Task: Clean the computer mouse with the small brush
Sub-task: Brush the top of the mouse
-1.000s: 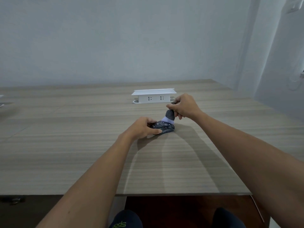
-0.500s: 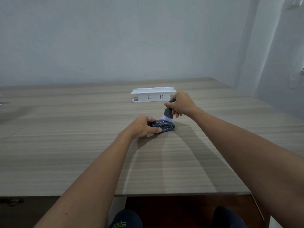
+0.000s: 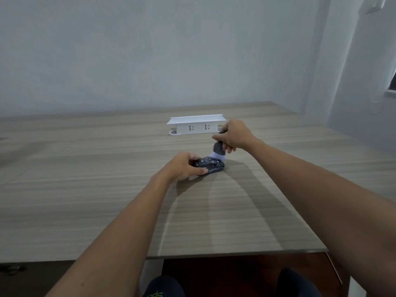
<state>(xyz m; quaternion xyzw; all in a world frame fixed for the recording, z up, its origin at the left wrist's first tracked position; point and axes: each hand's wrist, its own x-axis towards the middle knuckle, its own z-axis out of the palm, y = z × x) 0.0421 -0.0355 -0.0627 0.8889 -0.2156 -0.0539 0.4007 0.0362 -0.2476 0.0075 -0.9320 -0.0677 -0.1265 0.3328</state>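
Head view, one moment: the computer mouse (image 3: 211, 164) lies on the wooden table (image 3: 85, 189), near its middle and well in from the front edge; the left hand (image 3: 182, 167) is closed around the mouse's near and left side, fingers curled over the edge, pinning it flat to the surface; the right hand (image 3: 234, 136) is clenched around the dark handle of the small brush (image 3: 218, 151), held close to upright with the pale bristles pointing down; the bristle tips touch the far right part of the mouse's top. Against the frame one second ago, the brush stands a little straighter and its handle sits higher above the mouse; the bristles remain on the same far end of the shell; the left hand's hold on the mouse has not changed and the mouse has not shifted on the table. The camera has tilted up slightly, so more wall shows than before. A white power strip box (image 3: 196, 125) stands on the table just behind the right hand; whether the knuckles touch it cannot be told.
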